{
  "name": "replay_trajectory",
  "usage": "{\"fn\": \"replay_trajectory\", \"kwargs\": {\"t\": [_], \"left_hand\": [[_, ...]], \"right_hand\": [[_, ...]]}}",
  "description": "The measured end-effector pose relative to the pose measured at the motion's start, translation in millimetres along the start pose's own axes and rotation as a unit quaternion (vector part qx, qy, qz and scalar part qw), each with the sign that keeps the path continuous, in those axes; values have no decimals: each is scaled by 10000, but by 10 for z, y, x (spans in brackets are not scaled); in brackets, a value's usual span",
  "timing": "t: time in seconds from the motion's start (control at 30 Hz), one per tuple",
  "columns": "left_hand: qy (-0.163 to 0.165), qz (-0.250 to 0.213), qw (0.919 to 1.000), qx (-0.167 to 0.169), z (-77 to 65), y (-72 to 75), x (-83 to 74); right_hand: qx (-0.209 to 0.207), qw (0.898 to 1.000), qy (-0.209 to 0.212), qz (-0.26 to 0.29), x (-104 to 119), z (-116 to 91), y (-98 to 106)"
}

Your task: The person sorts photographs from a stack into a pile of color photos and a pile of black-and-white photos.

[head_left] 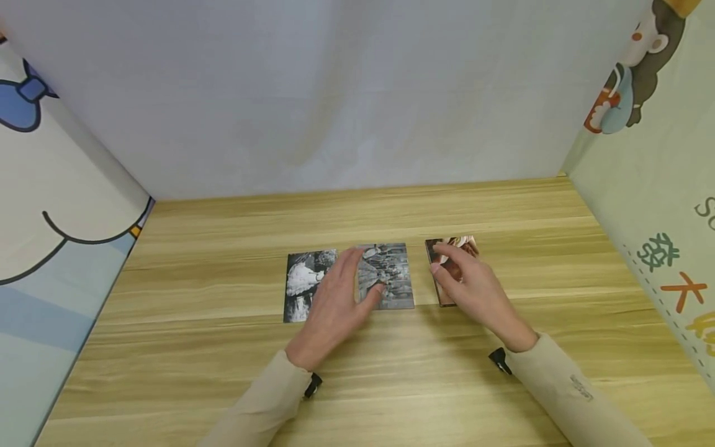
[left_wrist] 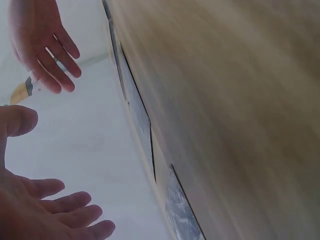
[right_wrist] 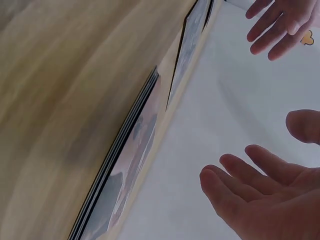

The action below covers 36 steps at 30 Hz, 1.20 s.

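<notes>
My left hand hovers over the table with fingers extended and thumb apart, holding nothing. Below it in the head view lie a black-and-white photo card on the left and a grey photo card in the middle, each partly covered by the hand. Over a brownish photo card stack on the right is my right hand, its fingers loosely bent and nothing between them. From the right wrist, that stack shows several layered edges, and the right-hand fingers are apart from it.
A wood-grain table carries the cards in a row. Behind it rises a pale wall covering; printed cartoon panels stand at the left and right. Dark wrist camera mounts stick out by the sleeves.
</notes>
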State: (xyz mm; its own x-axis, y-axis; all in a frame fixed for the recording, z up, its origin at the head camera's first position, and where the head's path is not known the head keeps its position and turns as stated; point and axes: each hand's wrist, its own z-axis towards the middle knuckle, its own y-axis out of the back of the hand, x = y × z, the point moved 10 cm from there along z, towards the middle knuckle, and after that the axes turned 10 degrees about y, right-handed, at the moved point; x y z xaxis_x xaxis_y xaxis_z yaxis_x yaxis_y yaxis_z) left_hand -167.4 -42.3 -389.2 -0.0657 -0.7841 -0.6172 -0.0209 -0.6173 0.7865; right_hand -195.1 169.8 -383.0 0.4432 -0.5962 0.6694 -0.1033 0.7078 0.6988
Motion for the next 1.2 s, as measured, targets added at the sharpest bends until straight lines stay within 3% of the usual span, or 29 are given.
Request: {"fn": "replay_trajectory", "kwargs": {"t": [0.23,0.4,0.67,1.2], "left_hand": [[-98,541,9983,188,46,-79,84],[3,786,9962,364,86,-132,130],[147,1021,9925,661,124,-205,172],[391,1270,9839,1193,162,-332,186]], "right_hand": [[435,9983,149,-370,40,58,-166],[707,9960,192,-519,51,99,-246],[984,9922,343,-677,78,152,-362],[1531,9845,222,-831,-2,197,-522]]}}
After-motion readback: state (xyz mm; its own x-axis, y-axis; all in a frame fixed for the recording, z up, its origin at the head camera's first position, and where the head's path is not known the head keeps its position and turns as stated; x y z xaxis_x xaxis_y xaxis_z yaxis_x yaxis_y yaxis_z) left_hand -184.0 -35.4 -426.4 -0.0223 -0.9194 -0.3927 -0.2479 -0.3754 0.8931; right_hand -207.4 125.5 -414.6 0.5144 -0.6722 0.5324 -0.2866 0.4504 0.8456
